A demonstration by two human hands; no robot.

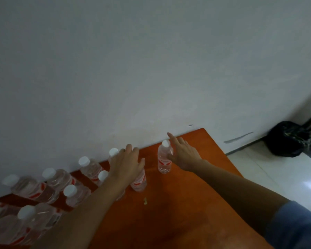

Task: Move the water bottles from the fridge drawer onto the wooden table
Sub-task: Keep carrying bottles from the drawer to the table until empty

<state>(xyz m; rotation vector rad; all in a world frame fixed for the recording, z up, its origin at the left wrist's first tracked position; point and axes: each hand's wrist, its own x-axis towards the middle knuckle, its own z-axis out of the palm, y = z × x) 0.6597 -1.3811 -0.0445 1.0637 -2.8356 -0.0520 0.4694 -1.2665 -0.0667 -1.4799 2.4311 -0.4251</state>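
Note:
Several clear water bottles with white caps and red labels stand on the orange-brown wooden table (187, 203), most of them in rows at the left (52, 180). My left hand (127, 164) hovers with fingers spread over the top of one upright bottle (139, 182); its cap is hidden under the palm. My right hand (183, 155) is beside another upright bottle (164, 159) near the wall, fingers straight, thumb touching its side. No fridge drawer is in view.
A grey-white wall (151, 69) runs along the table's far edge. A small yellowish scrap (145, 201) lies on the table. White tiled floor (276, 173) lies to the right, with a black rubbish bag (287, 139) in the corner.

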